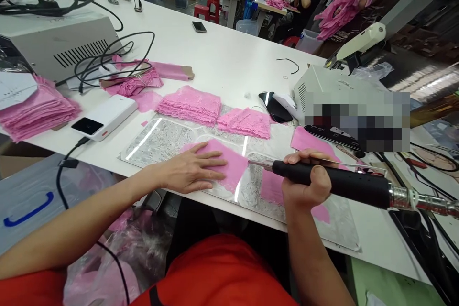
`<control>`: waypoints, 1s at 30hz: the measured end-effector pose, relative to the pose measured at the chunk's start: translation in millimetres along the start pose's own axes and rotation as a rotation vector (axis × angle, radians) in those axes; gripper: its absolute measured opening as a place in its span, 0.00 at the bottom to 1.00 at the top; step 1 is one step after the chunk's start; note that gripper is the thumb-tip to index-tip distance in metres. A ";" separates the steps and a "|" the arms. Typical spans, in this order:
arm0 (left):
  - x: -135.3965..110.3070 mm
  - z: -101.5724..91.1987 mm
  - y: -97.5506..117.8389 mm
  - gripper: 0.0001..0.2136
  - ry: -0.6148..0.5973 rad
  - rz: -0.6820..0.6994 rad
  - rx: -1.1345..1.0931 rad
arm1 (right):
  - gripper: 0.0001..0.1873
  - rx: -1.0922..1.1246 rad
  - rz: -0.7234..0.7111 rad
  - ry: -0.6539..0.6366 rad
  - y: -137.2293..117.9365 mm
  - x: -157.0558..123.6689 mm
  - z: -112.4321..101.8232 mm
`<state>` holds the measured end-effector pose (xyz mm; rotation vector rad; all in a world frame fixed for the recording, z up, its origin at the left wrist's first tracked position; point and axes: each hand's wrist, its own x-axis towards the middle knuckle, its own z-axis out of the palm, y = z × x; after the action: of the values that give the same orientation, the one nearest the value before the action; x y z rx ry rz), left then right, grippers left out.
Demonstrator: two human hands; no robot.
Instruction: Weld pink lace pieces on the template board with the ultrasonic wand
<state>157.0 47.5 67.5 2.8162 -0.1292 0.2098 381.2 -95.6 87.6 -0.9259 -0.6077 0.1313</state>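
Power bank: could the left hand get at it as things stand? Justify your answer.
Probably yes: the left hand lies flat on pink cloth, and nothing tall stands between it and the power bank.

On a worktable (pixel 233 57), a fabric piece (pixel 236 167) lies on a board (pixel 340 222) beneath the left hand (pixel 190 169), with a tool (pixel 351 186) in the right hand (pixel 304 184) to its right; fabric stacks (pixel 190 105) sit behind, a power bank (pixel 116 112) left, a phone (pixel 199 27) farther back.
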 end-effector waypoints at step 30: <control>-2.7 4.5 1.1 0.20 0.022 0.072 0.060 | 0.11 0.170 0.173 -0.322 -32.9 -26.4 -11.2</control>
<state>154.8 45.2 63.2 2.8709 -0.2225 0.2650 360.6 -133.0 96.8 -0.7967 -0.7994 0.4870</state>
